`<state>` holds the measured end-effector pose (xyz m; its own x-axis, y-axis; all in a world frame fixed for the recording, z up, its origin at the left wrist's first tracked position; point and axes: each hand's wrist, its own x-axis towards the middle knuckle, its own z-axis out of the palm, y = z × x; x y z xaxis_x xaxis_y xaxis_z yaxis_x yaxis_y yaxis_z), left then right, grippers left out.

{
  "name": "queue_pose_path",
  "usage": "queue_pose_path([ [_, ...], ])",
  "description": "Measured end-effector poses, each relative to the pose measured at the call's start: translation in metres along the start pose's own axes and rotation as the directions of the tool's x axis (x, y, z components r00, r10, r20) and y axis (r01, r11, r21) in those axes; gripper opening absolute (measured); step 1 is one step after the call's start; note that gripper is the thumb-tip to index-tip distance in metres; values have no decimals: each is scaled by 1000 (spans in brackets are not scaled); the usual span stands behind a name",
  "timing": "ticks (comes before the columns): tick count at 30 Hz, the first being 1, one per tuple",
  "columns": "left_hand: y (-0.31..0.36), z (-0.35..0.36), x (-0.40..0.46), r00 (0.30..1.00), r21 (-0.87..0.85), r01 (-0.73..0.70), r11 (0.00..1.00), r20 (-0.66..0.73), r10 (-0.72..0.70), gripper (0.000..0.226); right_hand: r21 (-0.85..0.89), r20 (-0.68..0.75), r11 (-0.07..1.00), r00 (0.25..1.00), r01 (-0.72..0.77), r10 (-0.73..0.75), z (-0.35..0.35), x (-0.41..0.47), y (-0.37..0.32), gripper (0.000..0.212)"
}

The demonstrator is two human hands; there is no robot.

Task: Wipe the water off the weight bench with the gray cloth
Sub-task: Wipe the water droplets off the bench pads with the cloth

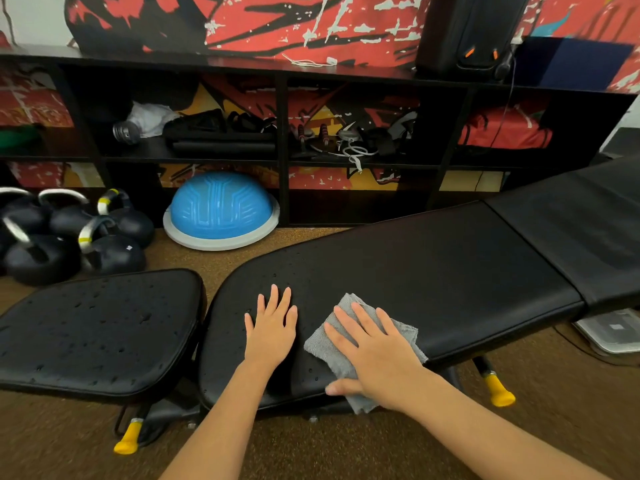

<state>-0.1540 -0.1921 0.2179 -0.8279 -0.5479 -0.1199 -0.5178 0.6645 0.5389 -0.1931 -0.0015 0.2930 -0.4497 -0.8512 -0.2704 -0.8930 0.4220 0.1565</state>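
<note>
Gray cloth [360,344]: folded terry, lying flat on the near edge of the long back pad [433,271] of the weight bench, one corner hanging over the pad's front edge.

Right hand [374,355]: pressing down on the cloth with fingers straight and spread, thumb stretching along the pad's near edge; nothing is being gripped.

Left hand [272,329]: lying palm-down on the bare pad just left of the cloth, fingers straight and slightly fanned, holding nothing.

Back pad: black vinyl, showing water droplets [277,275] around and left of the left hand; the surface right of the cloth is looking smooth and dry.

Seat pad [100,327]: separate black cushion sitting to the left, beaded all over with drops.

Second black pad [588,216]: adjoining the back pad at the right.

Yellow end caps [498,393]: showing on the bench's frame below the pads, one at each end.

Floor [346,445]: brown carpet running under the bench.

Blue balance dome [221,209]: sitting on the floor beyond the bench, at the foot of a black shelf unit [284,157].

Kettlebells [69,233]: dark, clustering at far left.

Shelf contents: straps, handles and cords, too jumbled to list singly.

Red and black mural [277,19]: filling the wall behind.
</note>
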Motion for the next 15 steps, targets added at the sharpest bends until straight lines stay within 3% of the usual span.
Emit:
queue_pose_path([
  [8, -6, -4, -4, 1000, -76, -8, 997, 29, 10, 49, 62, -10, 994, 996, -90, 91, -5, 38, 0, 119],
  [12, -11, -12, -5, 997, -200, -11, 980, 77, 27, 49, 184, -25, 977, 993, -111, 118, -16, 40, 6, 108],
  [15, -13, -18, -7, 995, -269, 0, 963, 95, 27, 49, 149, -29, 984, 994, -98, 103, -19, 30, 15, 96],
])
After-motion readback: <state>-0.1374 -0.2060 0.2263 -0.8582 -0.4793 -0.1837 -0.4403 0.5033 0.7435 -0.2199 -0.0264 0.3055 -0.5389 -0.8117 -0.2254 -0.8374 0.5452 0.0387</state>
